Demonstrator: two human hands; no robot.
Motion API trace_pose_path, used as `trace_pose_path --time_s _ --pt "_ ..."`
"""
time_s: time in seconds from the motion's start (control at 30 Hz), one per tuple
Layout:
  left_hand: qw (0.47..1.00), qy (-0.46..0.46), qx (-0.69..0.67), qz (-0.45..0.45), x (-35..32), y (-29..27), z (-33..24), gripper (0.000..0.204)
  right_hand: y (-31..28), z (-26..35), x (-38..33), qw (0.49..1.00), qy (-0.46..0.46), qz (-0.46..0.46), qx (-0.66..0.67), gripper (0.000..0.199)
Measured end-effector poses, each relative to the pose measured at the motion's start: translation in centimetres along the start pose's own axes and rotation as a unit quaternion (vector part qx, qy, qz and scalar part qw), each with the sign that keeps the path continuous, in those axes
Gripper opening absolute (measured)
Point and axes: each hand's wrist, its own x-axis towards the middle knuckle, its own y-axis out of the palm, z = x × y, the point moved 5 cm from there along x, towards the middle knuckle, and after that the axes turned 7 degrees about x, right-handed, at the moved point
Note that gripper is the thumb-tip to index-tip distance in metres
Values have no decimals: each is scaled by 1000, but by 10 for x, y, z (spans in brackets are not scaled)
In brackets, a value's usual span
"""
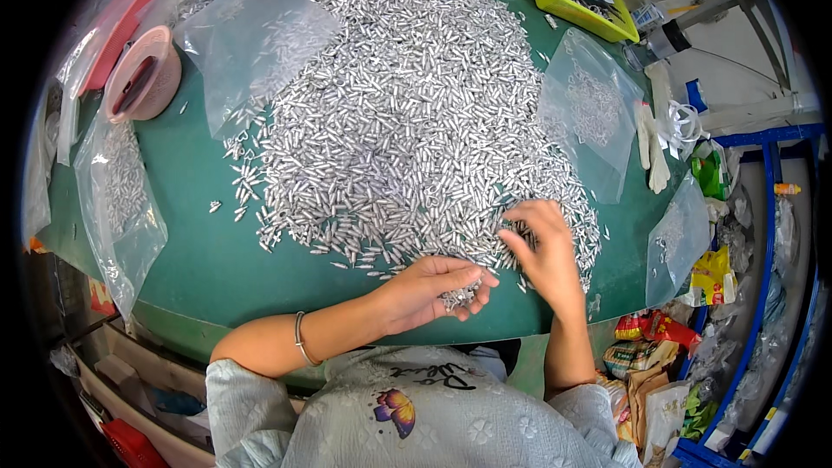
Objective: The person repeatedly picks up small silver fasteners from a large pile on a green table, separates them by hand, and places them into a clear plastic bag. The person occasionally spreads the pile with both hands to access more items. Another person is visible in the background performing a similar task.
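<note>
A broad heap of small silver bullet-shaped metal pieces (407, 113) covers the middle of the green table (217, 260). Near the front edge, my left hand (425, 293) is cupped, its fingers curled round a handful of small silver metal pieces (460, 296). To its right, my right hand (550, 251) hovers at the heap's near edge. Thumb and fingers there are bent but apart, and I see nothing between them. The fingertips reach over the heap, so whether they touch it is hard to make out.
Clear plastic bags with small metal parts lie left (121, 199), upper left (251, 43) and right (594, 104). A pink bowl (146, 78) sits at the left. A yellow-green basket (581, 4) holds tools at the back right, near white gloves (652, 139). Blue-framed shelving (767, 277) stands right.
</note>
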Motion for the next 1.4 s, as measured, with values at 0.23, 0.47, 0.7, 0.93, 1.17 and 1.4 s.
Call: trace_pose_path --time_s 0.23,0.47,0.7,0.93,1.17,1.4 --pt "998 4 -30 -60 -3 11 -7 30 -3 1 -6 975 68 -2 212 2" --pt "999 28 -10 -20 0 0 -1 29 -10 -2 -1 999 0 -17 28 21" --pt "999 -25 28 -21 -5 7 -4 24 -6 -15 -2 997 -15 -45 -68 8" --pt "997 -49 56 -12 -2 3 6 23 22 17 -6 994 -66 83 -27 20" --pt "998 -44 51 -15 -4 5 2 23 -4 -5 -9 989 59 -79 114 12" --pt "997 -50 54 -24 -3 5 2 22 -9 -12 -11 992 28 -124 -24 14"
